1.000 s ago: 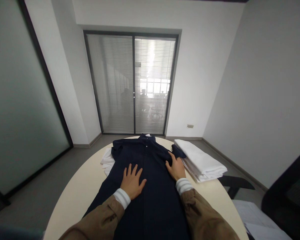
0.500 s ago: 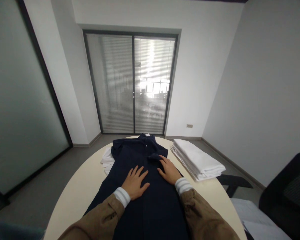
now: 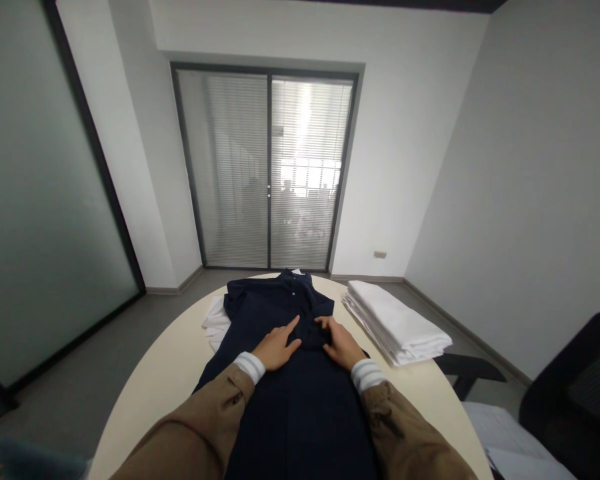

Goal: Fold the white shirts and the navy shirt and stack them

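Observation:
A dark navy garment (image 3: 300,413) with a buttoned collar lies spread on the round cream table (image 3: 145,380), its collar at the far edge. My left hand (image 3: 278,347) rests on its middle, thumb and index finger apart. On the right part of the cloth is my right hand (image 3: 341,341), fingers bent and thumb apart from them, near a small fold of fabric. Neither hand visibly grips anything. A white cloth (image 3: 216,321) sticks out from under the garment's left side.
A folded stack of white cloth (image 3: 397,321) sits at the table's right. Beyond that edge are a black chair (image 3: 580,380) and white fabric (image 3: 515,437). At the lower left edge, part of another person (image 3: 30,457) shows.
My left hand has moved slightly forward and its fingers have come closer together. My right hand's fingers have bent more, and the fabric between the hands has shifted toward me.

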Available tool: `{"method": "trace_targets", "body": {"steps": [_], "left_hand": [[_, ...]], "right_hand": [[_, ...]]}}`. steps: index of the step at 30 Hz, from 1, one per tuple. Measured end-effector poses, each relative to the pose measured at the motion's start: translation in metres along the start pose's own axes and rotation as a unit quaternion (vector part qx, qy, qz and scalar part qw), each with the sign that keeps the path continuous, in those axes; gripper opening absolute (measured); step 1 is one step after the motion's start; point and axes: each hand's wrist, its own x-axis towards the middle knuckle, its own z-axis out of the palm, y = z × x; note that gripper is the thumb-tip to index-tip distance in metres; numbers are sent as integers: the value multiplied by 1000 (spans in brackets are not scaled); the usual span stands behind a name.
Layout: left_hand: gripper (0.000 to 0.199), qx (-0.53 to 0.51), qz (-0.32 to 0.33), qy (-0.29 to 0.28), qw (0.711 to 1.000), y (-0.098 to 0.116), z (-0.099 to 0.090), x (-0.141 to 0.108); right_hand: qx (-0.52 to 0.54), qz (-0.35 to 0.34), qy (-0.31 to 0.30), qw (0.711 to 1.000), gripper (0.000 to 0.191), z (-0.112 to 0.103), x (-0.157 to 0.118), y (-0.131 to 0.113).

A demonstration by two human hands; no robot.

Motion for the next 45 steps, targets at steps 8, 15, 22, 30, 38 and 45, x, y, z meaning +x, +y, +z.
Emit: {"method": "trace_targets", "body": {"steps": [8, 15, 22, 30, 38, 45], "left_hand": [[47, 27, 57, 6, 998, 8, 33, 15], [44, 53, 70, 43, 995, 7, 46, 8], [47, 55, 79, 14, 995, 13, 35, 3], [41, 65, 211, -25, 975, 16, 26, -2], [40, 53, 253, -20, 966, 12, 30, 3], [42, 35, 238, -35, 970, 13, 30, 4]], "right_hand": [[-90, -4, -60, 994, 53, -17, 0, -1], [-56, 32, -124, 990, 41, -35, -2, -4], [27, 89, -211, 973, 20, -49, 6, -8], [-108, 302, -5, 947, 33, -33, 59, 31], [-14, 334, 28, 942, 35, -2, 90, 66], [-58, 282, 115, 951, 54, -5, 115, 81]]}}
